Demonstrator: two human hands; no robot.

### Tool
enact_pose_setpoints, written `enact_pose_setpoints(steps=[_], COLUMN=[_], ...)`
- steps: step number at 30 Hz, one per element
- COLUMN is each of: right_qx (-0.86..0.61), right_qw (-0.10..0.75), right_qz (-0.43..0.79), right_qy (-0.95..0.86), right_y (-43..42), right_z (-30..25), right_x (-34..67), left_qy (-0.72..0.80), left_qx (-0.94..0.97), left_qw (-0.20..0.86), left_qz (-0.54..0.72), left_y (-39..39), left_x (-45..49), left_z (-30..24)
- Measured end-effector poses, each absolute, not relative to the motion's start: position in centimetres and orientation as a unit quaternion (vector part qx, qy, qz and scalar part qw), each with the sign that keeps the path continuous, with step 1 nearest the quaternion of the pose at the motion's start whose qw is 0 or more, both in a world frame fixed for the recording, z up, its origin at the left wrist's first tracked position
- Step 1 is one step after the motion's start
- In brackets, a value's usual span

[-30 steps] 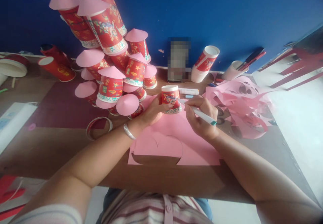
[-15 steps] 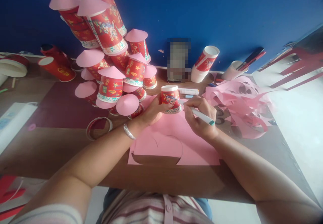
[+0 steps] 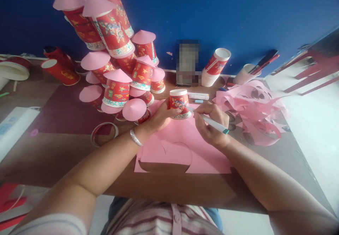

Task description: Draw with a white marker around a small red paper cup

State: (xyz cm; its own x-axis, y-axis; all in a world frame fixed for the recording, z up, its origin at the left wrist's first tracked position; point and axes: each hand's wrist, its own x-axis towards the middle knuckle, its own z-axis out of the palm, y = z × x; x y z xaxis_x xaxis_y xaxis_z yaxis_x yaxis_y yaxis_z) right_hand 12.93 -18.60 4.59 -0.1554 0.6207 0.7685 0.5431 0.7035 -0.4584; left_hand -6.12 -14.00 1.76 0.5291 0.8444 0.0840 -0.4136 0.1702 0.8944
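Note:
My left hand (image 3: pixel 162 115) is wrapped round the left side of a red paper cup (image 3: pixel 178 102) with a printed picture and green marks on its white band. The cup stands over pink paper (image 3: pixel 206 150) that has a curved piece cut out of its near part. In my right hand (image 3: pixel 213 122) is a white marker pen (image 3: pixel 212 121) with a green end, held like a pencil. Its tip is at the cup's lower right side; whether it touches, I cannot tell. Behind the cup lies a white tube-like marker (image 3: pixel 198 96).
Stacked red cups with pink paper cone tops (image 3: pixel 116 86) rise at the left. Pink paper scraps (image 3: pixel 251 108) are heaped at the right, partly over scissors (image 3: pixel 232 120). A cup stack (image 3: pixel 215 67), a pen cup (image 3: pixel 245 74) and a blurred-out phone-like object (image 3: pixel 188 64) stand along the wall.
The marker pen and my right hand have shifted slightly right and down along the cup. My left hand keeps its hold on the cup.

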Motion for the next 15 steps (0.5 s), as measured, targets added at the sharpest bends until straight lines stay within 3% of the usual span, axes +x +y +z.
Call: enact_pose_setpoints(steps=[15], right_qx=[-0.36], right_qw=[0.525], right_qz=[0.008], right_qy=[-0.771], right_y=[-18.48], right_z=[5.04], right_x=[13.21], left_qy=[0.205], left_qx=[0.485], left_qw=[0.731], left_qz=[0.433], left_y=[-13.68], left_x=[-6.17], left_z=[1.23])
